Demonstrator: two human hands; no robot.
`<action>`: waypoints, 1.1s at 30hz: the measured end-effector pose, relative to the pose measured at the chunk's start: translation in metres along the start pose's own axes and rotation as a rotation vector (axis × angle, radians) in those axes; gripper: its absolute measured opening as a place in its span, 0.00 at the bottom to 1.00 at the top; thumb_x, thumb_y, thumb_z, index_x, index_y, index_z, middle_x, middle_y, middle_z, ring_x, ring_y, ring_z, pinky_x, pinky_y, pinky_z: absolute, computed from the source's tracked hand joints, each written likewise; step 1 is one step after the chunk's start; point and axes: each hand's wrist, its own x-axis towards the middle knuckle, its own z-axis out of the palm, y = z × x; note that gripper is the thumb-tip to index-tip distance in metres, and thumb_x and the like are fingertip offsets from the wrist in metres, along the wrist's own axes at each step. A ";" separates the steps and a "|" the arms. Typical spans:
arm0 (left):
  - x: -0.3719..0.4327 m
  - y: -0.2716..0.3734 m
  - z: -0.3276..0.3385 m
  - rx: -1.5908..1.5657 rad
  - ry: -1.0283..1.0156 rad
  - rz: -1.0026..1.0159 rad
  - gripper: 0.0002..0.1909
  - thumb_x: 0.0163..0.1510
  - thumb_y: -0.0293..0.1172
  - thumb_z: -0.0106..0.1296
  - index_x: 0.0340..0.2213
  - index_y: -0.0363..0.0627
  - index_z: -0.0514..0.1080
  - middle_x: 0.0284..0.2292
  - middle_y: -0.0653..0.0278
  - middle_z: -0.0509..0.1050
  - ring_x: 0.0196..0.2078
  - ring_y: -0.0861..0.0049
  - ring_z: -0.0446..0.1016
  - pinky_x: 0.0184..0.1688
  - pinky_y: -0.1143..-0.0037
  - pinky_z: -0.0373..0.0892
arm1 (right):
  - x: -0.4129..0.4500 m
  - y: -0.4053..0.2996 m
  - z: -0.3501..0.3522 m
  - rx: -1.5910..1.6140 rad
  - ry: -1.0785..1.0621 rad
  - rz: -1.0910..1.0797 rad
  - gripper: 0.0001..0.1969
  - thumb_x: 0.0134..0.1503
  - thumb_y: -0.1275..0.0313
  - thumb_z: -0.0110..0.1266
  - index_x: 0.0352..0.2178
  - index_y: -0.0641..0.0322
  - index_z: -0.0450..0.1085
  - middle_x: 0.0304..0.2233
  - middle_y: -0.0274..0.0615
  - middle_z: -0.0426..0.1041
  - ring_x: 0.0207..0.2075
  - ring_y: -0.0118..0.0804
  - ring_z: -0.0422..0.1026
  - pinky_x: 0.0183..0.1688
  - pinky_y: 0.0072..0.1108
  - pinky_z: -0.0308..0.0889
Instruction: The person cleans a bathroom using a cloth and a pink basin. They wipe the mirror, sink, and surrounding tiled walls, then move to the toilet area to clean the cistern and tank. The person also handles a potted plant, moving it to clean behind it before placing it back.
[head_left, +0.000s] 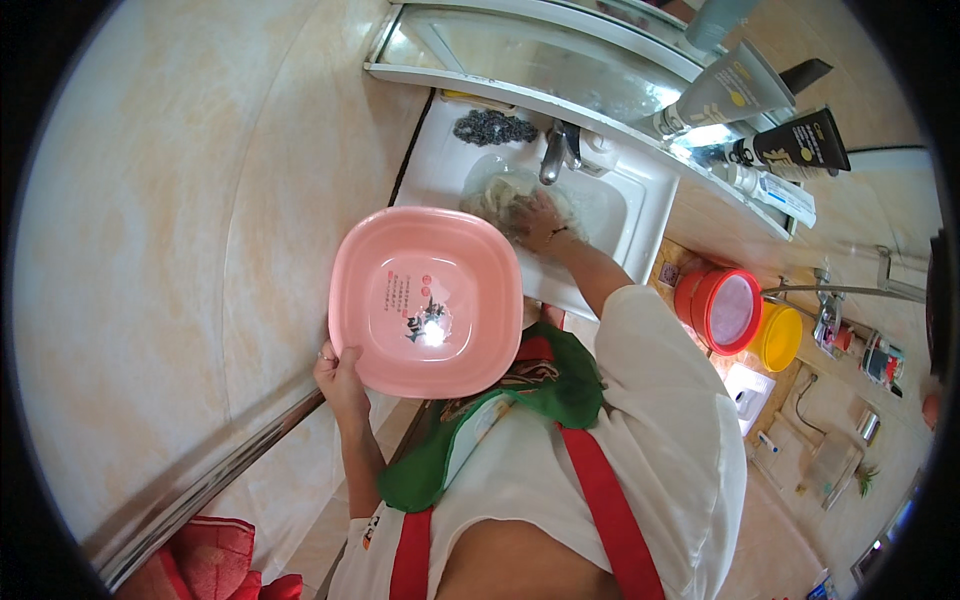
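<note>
My left hand (343, 375) grips the lower left rim of a pink plastic basin (360, 285), with the thumb over the edge. Nothing lies in the basin; print and a bright reflection show on its floor. It is tilted towards me and covers the near left part of the white washbasin (637, 217). Water stands in the washbasin's bowl. There my right hand (541, 223) rests on a pale wet cloth (495, 196), fingers spread and partly under water. Whether the fingers grip the cloth is unclear. Just beyond that hand is the chrome faucet (553, 154).
A dark mesh scrubber (495, 127) lies on the washbasin's back ledge. Above it runs a mirrored shelf (525, 97) with tubes (795, 142) at its right end. A red bucket (718, 311) and a yellow bucket (778, 337) stand at right. A metal rail (217, 487) lines the left wall.
</note>
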 end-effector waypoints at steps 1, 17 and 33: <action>-0.002 -0.003 -0.005 0.002 0.010 -0.001 0.03 0.46 0.18 0.49 0.23 0.38 0.70 0.25 0.72 0.71 0.28 0.89 0.65 0.34 0.84 0.63 | 0.001 0.015 0.005 -0.057 0.208 -0.011 0.27 0.61 0.52 0.34 0.57 0.51 0.61 0.63 0.38 0.55 0.67 0.38 0.45 0.65 0.50 0.26; 0.020 -0.013 -0.005 -0.033 -0.023 0.009 0.06 0.47 0.17 0.48 0.28 0.35 0.73 0.30 0.66 0.75 0.31 0.85 0.70 0.38 0.81 0.67 | -0.175 0.004 -0.228 0.797 0.535 -0.132 0.09 0.58 0.69 0.52 0.36 0.64 0.72 0.25 0.46 0.73 0.27 0.31 0.71 0.30 0.23 0.65; 0.027 -0.012 0.003 -0.057 -0.040 0.044 0.04 0.46 0.17 0.49 0.23 0.39 0.70 0.27 0.67 0.74 0.29 0.86 0.68 0.35 0.82 0.66 | -0.208 0.014 -0.236 1.191 0.564 -0.216 0.13 0.58 0.64 0.53 0.29 0.65 0.73 0.23 0.32 0.72 0.26 0.20 0.69 0.31 0.16 0.65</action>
